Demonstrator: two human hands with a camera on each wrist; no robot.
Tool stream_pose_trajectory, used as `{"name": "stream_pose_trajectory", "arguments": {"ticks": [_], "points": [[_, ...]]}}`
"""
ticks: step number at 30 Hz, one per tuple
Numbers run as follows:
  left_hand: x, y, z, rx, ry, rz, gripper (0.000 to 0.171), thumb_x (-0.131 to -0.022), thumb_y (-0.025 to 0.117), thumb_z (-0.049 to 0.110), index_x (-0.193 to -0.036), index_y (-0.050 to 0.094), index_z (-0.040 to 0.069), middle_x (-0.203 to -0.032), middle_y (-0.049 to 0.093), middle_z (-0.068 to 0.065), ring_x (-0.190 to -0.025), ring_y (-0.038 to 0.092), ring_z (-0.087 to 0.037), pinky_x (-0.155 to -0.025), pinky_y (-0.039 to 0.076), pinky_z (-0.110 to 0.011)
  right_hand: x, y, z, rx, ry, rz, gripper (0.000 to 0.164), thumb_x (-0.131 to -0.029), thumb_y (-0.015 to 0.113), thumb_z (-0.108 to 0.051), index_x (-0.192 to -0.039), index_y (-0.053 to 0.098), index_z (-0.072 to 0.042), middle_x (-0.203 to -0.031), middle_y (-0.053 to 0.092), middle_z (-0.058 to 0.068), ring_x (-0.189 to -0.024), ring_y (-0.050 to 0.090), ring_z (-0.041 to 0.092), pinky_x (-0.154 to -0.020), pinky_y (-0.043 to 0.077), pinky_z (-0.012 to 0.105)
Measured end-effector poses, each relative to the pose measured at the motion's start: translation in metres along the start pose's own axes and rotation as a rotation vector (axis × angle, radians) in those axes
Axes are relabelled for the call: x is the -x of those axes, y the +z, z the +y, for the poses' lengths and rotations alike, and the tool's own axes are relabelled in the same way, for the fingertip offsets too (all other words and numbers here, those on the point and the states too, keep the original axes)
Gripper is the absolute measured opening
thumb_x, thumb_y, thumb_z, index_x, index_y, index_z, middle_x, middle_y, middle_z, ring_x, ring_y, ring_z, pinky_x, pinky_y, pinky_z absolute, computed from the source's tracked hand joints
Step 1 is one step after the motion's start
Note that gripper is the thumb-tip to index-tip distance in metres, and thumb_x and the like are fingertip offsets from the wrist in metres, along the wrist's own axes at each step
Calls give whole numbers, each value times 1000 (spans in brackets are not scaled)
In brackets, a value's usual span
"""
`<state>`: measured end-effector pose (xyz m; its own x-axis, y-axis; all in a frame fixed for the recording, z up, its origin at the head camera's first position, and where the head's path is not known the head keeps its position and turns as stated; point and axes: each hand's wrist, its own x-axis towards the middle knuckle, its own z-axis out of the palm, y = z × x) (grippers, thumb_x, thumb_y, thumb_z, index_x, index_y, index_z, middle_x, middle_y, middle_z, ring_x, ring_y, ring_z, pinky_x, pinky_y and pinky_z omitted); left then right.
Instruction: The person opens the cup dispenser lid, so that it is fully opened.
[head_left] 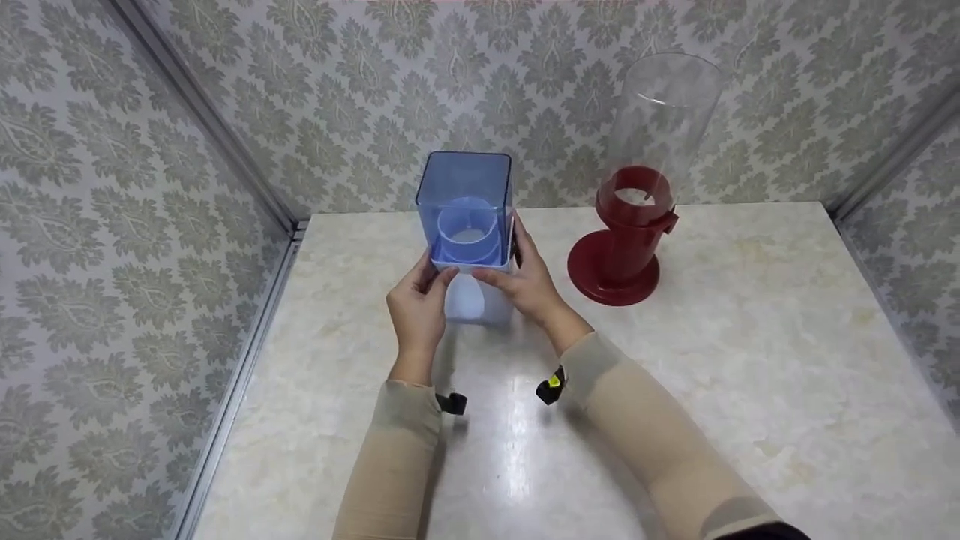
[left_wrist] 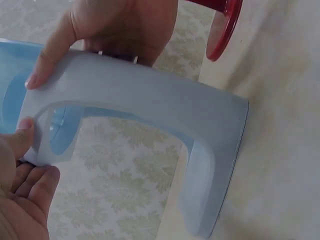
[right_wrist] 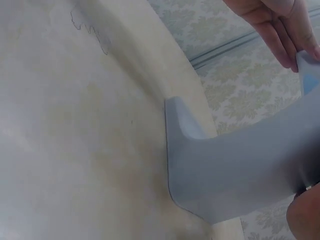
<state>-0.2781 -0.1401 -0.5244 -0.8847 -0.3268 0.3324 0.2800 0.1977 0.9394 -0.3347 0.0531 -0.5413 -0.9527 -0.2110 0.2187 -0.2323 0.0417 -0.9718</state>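
A blue-and-white dispenser stands upright on the table, with a clear blue square container on top of a whitish stand. Inside the container is a blue ring-shaped part. My left hand grips the left side at the stand's upper rim, thumb on the front. On the other side my right hand holds the same rim, its thumb also on the front and its fingers along the side. In the left wrist view, the stand's arched opening shows below the container. The container's far side is hidden.
To the right stands a red dispenser with a round base and a tall clear tube. Patterned wall panels rise behind the marbled table. A metal rail runs along the left edge.
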Motion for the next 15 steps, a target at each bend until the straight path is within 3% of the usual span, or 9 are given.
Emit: {"name": "stream_pose_trajectory", "arguments": {"ticks": [6,10,15], "points": [[15,6,1,5,60,69,50,-98,89,7,-144,72,-2,-133,80,-19,-117,84,-34,-93,67,-20,-1,-6,3,-170,7,-70,155,-69,101,-69,-184,11,-15,-192,19,10,-179,18,28,-148,17,45],[23,9,2,7,88,76,44,-101,85,8,-142,73,-2,-134,80,-19,-117,84,-34,-92,67,-18,-2,-13,7,-228,33,-96,156,-65,102,-71,-183,15,-17,-188,29,12,-173,32,29,-144,29,46],[31,11,1,-19,100,94,37,-106,80,10,-140,75,-2,-135,78,-18,-123,81,-34,-99,67,-24,-1,-18,12,-238,23,-126,149,-67,100,-71,-182,23,-15,-180,44,14,-160,50,26,-132,44,33]]}}
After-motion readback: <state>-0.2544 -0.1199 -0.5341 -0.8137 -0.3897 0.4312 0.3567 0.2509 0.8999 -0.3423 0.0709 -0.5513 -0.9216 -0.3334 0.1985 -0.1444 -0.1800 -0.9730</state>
